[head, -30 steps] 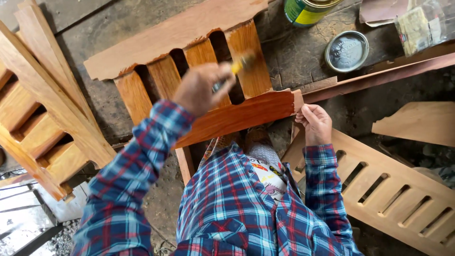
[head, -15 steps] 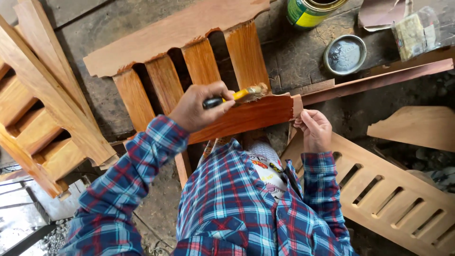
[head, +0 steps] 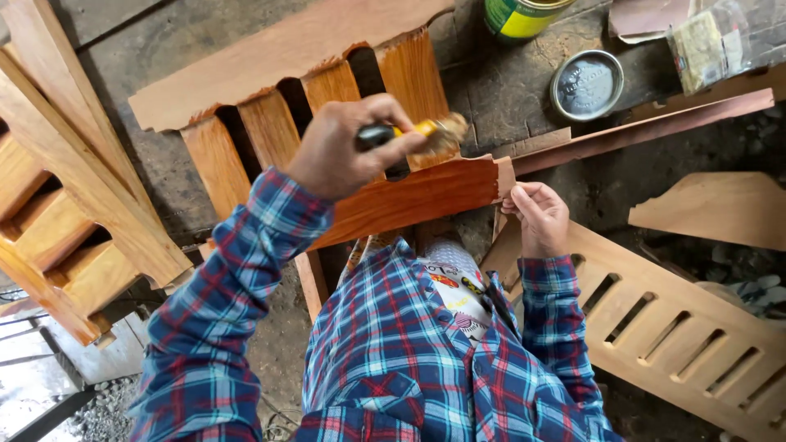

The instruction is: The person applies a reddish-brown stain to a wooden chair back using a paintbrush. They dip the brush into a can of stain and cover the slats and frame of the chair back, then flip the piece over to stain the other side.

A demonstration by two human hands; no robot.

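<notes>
Reddish-brown coated wooden board (head: 409, 200) lies across the lap, its end pinched by the right hand (head: 536, 217). Left hand (head: 344, 147), clamped on the yellow-handled brush (head: 426, 131), has lifted off the board since half a second ago; stroke finished.

We saw a green-and-yellow labelled can (head: 521, 14) at the top edge, and a clear plastic packet (head: 711, 45) with yellowish contents at top right.

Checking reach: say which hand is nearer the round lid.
Right. The right hand holds the varnished board below the lid; the left hand, with the brush, is farther left.
</notes>
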